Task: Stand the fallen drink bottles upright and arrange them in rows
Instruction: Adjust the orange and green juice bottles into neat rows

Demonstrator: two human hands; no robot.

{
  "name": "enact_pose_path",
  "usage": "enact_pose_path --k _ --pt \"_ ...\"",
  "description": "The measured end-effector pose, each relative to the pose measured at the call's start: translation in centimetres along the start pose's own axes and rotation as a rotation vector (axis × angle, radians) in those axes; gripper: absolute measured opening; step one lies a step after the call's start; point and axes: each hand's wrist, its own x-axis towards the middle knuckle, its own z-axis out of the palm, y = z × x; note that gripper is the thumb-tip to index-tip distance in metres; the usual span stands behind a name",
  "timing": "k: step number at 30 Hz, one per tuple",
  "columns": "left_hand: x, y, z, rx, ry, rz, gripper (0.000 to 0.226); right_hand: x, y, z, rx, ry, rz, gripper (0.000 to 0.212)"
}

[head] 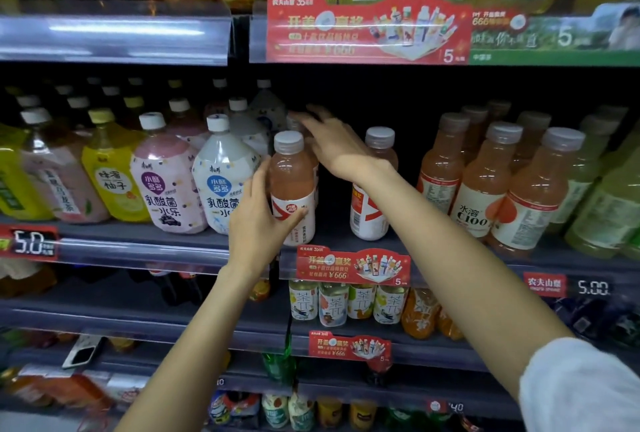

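A pink drink bottle (pixel 292 185) with a white cap stands upright at the front of the middle shelf (pixel 138 244). My left hand (pixel 258 220) grips its lower body from the left, thumb across the label. My right hand (pixel 332 144) reaches past that bottle toward the dark back of the shelf, fingers spread and blurred, over a second bottle (pixel 297 123) half hidden behind the first. Another pink bottle (pixel 375 185) stands upright just right of my right wrist. Further right, several pink C100 bottles (pixel 485 185) stand in rows.
Large white, pink and yellow bottles (pixel 221 175) crowd the shelf to the left. Pale green bottles (pixel 606 209) fill the far right. A red promo tag (pixel 353 265) hangs on the shelf edge; tea bottles (pixel 332 303) stand below. A dark gap lies behind the two single pink bottles.
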Motion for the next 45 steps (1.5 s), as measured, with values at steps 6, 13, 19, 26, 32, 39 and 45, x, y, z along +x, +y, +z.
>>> enact_pose_path --k 6,13,19,26,32,39,45 --pt "0.3 -0.3 -0.2 -0.082 -0.03 -0.028 0.092 1.2 -0.1 0.7 0.275 0.056 0.027 0.039" --pt "0.3 -0.5 0.1 -0.094 -0.023 -0.023 0.091 1.0 0.1 0.3 0.068 0.216 0.102 0.029" --pt "0.2 -0.6 0.2 -0.109 -0.024 -0.027 0.092 0.9 0.1 0.7 0.315 0.15 0.091 0.027" --pt "0.0 -1.0 0.6 -0.104 -0.012 -0.02 0.092 -0.8 -0.5 2.5 0.476 0.271 0.2 0.052" --pt "-0.4 -1.2 0.8 -0.124 -0.001 -0.028 0.094 -6.0 -0.7 7.5 1.249 0.22 0.482 0.056" --pt "-0.4 -1.6 1.1 -0.173 -0.029 -0.02 0.095 -6.9 -0.8 8.3 1.381 0.177 0.466 0.053" --pt "-0.5 -1.5 1.2 -0.172 -0.022 -0.016 0.094 -6.8 -1.2 8.3 1.335 0.113 0.468 0.056"
